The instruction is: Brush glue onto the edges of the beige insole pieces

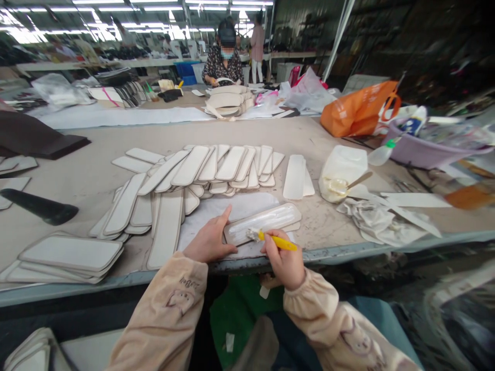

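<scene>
My right hand [284, 260] is closed round a yellow-handled brush [280, 241], whose bristles touch the near left part of a white rounded panel [266, 221]. A glossy wet layer covers much of that panel's face. At the panel's left end lies my left hand [212, 237], thumb and forefinger spread apart around its corner, the other fingers partly hidden. Another panel shows beneath the glossy one, and both rest on a white sheet [247, 205]. Many similar panels [193, 165] overlap in an arc behind and left of my hands.
More panels [71, 251] are stacked at the left edge. A cut-open white container [344, 167] with a stick, crumpled cloth [369, 219], an orange bag [356, 111] and a purple basin [433, 147] stand right. Across the table, a person [223, 62] handles pale pieces.
</scene>
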Demonstrator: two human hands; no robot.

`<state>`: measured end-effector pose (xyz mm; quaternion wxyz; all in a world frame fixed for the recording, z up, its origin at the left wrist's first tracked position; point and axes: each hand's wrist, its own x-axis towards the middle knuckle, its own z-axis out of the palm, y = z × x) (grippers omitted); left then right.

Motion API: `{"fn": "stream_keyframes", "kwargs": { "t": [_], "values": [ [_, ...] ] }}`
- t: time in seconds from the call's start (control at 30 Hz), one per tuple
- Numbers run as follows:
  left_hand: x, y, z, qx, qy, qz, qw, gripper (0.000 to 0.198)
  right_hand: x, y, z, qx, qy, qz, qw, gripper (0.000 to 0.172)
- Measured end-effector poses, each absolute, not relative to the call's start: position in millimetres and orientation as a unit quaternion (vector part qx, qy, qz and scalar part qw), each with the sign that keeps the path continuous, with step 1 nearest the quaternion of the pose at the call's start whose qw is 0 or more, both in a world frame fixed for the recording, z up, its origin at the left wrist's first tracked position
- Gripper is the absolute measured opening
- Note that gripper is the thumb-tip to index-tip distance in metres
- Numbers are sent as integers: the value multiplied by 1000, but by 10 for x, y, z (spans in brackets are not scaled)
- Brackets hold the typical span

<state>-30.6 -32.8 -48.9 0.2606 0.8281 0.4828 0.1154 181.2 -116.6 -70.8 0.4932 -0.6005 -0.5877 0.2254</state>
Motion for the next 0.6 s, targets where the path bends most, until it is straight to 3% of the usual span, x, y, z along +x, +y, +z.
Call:
{"fn": "stream_keyframes", "kwargs": {
  "t": [0.13, 0.37, 0.6],
  "values": [
    [-292, -329, -461, 828, 485, 105, 260, 115, 1952, -1143, -699, -627, -563, 179, 508, 16],
    [-305, -308, -533, 832, 487, 102, 245, 114, 1686, -1179, -721, -544, -635, 234, 496, 16],
    [-296, -301, -486, 834, 483, 103, 247, 107, 2219, -1009, -771, -678, -566, 87, 461, 26]
  ]
}}
